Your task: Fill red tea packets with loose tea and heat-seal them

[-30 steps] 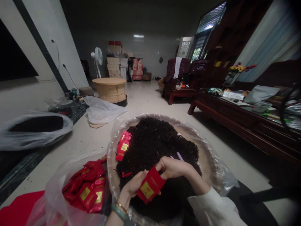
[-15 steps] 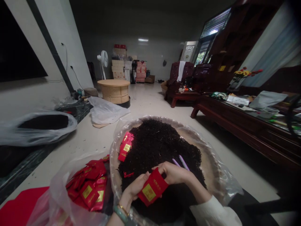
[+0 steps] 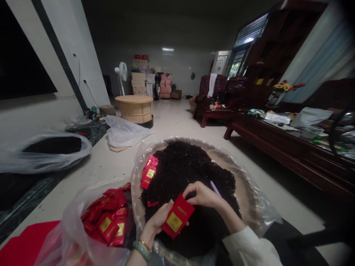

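The left hand (image 3: 158,218) and right hand (image 3: 202,195) hold a red packet (image 3: 178,216) with a gold label above loose dark tea leaves (image 3: 188,166) heaped on a plastic-lined round tray (image 3: 244,192), beside a clear plastic bag (image 3: 74,236) of more red packets (image 3: 107,221).

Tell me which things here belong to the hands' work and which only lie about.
Work: left hand, right hand, red gold-labelled sachet, heap of black loose tea, red sachets in clear plastic bag.
Lying about: white standing fan, round wicker table.

Free: floor (image 3: 294,210) right of round tray (image 3: 244,192) | Blocked left: plastic bag of red packets (image 3: 69,236)
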Tool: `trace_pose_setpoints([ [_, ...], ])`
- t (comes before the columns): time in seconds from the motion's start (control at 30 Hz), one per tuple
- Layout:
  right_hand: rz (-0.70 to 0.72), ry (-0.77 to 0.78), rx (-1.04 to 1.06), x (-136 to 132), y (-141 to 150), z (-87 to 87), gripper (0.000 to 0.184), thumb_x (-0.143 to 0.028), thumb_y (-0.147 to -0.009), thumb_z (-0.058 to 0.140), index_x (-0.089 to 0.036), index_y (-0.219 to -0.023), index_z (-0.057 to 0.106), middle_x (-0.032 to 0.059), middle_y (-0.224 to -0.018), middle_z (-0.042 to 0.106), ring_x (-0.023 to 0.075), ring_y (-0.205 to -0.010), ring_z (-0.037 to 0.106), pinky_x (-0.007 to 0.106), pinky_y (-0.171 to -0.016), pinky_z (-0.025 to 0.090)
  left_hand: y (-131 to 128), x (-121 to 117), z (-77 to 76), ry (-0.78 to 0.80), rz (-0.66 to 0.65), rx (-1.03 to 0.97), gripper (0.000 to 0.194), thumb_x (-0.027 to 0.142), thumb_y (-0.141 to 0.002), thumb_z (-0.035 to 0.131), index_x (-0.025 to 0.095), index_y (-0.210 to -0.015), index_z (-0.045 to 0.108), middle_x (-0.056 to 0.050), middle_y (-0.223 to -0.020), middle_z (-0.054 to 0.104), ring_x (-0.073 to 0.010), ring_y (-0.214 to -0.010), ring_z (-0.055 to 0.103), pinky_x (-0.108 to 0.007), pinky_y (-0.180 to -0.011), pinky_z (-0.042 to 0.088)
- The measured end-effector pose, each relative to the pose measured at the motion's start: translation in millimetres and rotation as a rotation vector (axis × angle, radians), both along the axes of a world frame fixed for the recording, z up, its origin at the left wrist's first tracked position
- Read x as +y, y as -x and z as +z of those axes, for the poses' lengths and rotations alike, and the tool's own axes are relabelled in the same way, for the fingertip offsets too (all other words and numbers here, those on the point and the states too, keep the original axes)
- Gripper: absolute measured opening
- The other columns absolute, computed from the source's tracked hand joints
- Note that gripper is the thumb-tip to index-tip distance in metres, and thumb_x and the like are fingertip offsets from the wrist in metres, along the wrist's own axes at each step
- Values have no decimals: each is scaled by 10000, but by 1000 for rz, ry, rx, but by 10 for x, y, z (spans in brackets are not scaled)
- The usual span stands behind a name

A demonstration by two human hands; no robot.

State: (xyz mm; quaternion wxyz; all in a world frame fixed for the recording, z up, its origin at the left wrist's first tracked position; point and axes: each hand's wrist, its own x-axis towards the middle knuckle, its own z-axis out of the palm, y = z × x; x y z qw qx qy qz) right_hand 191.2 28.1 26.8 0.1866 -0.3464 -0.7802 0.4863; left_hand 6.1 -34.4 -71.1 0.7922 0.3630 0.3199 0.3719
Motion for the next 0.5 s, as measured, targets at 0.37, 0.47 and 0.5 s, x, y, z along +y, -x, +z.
trace_pose_setpoints([
  [0.37,-59,-27,-13,-121,11,161,184,-139,-634,614,-179,-775,725,-11,-678,630,105,-538,547,188,-481,413,-61,-69,117,-45,124,52,760,762,-669,554,74,-974,658,-142,-721,752,-241,-585,705,-285,-499,503],
  [0.47,-109,9,37,-116,2,137,179,-159,-626,617,-166,-773,719,-37,-570,577,89,-495,498,177,-453,369,-69,-63,101,-37,130,63,760,760,-673,555,72,-979,657,-145,-713,747,-256,-632,710,-307,-542,518],
  [0.5,-123,6,52,-114,2,129,173,-162,-619,623,-165,-762,722,-41,-554,571,84,-490,482,175,-451,355,-71,-61,86,-41,136,63,753,756,-683,550,69,-972,658,-148,-715,745,-258,-653,712,-317,-573,524],
])
